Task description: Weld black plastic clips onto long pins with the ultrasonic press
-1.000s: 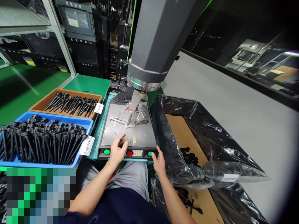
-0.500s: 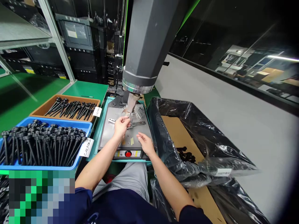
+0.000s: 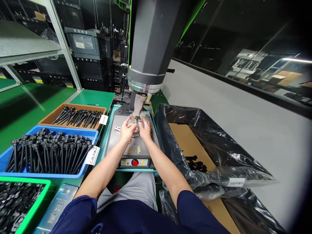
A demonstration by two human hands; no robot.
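Observation:
My left hand point(image 3: 127, 132) is at the machine's fixture with thumb and fingers pinched together. What lies in that pinch is hidden. Close beside it, my right hand point(image 3: 145, 130) has its fingers bent around a small black part point(image 3: 136, 118), right below the tip of the metal press horn point(image 3: 139, 104). The part is too small to name, and the hands cover much of the fixture. Under both hands lies the grey metal base plate point(image 3: 112, 143), with a metal bar point(image 3: 117, 128) showing to the left.
A red button point(image 3: 135, 162) sits at the plate's front. To my left stand a blue tray point(image 3: 80, 173) and a brown tray point(image 3: 46, 121) of black ribbed bolt-like parts, plus a green-rimmed tray point(image 3: 40, 198) of small black pieces. Right is a box lined with black plastic point(image 3: 219, 139).
My right hand has moved up and forward from the plate's right edge to the fixture beside my left hand. A small black part now shows at the horn's tip. The view has shifted slightly.

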